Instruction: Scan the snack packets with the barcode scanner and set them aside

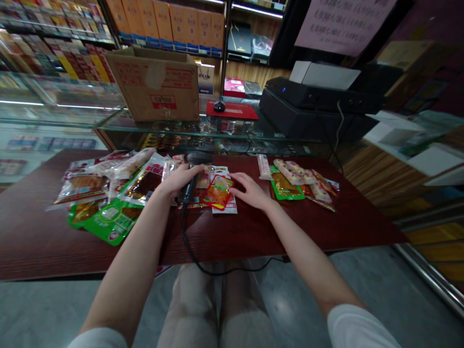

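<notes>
A: What does the left hand have?

B: A black plastic handheld scanner with a wide head. The fingers are closed around its grip, and a thin black cable drops from the handle and loops past the near edge of the dark red-brown wooden table.

A: And the right hand?

B: Its fingers are loosely bent, the tips at the right edge of a small, shiny red-edged packet with an orange and green middle. Whether they pinch it or only touch it, I cannot tell. The packet lies in front of the person, just right of the scanner, over a flat white-edged packet.

A: How would you handle that pair well?

B: I'd hold the packet by its rim so the fingers cover little of the print, and press it flat, because glossy film probably creases and throws glare. I'd tilt the scanner from the wrist and leave a little air between head and film.

A: Anything to watch?

B: The cable could catch a loose corner, so I'd give it slack. I'd also mind the slippery-looking green-and-gold pouch in the left heap, near the left forearm.
</notes>
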`<state>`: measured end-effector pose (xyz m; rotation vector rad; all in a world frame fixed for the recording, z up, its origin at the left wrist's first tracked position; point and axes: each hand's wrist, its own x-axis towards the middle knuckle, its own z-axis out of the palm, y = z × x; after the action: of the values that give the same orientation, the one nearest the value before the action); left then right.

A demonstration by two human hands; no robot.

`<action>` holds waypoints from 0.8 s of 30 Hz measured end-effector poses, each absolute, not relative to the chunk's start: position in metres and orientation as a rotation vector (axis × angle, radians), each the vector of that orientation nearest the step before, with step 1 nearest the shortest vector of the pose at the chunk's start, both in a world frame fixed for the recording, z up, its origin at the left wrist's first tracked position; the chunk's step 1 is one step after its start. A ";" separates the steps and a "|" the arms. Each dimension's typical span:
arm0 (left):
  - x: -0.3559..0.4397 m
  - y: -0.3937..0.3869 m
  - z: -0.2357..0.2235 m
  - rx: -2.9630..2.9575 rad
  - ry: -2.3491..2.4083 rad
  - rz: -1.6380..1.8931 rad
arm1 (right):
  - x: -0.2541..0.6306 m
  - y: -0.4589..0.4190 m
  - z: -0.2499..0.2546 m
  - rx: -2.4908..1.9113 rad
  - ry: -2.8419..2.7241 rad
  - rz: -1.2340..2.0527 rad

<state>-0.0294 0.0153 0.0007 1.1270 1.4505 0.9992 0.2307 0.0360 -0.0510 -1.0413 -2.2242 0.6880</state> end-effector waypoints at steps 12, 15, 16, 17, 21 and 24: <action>-0.030 0.007 0.025 0.858 1.238 1.190 | 0.247 0.062 -0.070 -1.122 -1.441 1.202; -0.028 0.003 0.027 0.871 1.172 1.105 | 0.260 0.063 -0.054 -0.978 -1.155 1.384; -0.026 0.001 0.027 0.883 1.145 1.080 | 0.265 0.062 -0.047 -0.941 -1.076 1.404; -0.025 0.000 0.026 0.900 1.119 1.062 | 0.269 0.060 -0.040 -0.904 -1.005 1.407; -0.019 -0.003 0.024 0.974 1.030 1.044 | 0.285 0.054 -0.018 -0.716 -0.822 1.308; -0.014 -0.005 0.021 1.005 0.942 0.982 | 0.292 0.052 -0.013 -0.631 -0.806 1.200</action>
<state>-0.0136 -0.0047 0.0213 1.0053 0.9421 0.9817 0.2916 0.0523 -0.0135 -0.6306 -0.8062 1.1998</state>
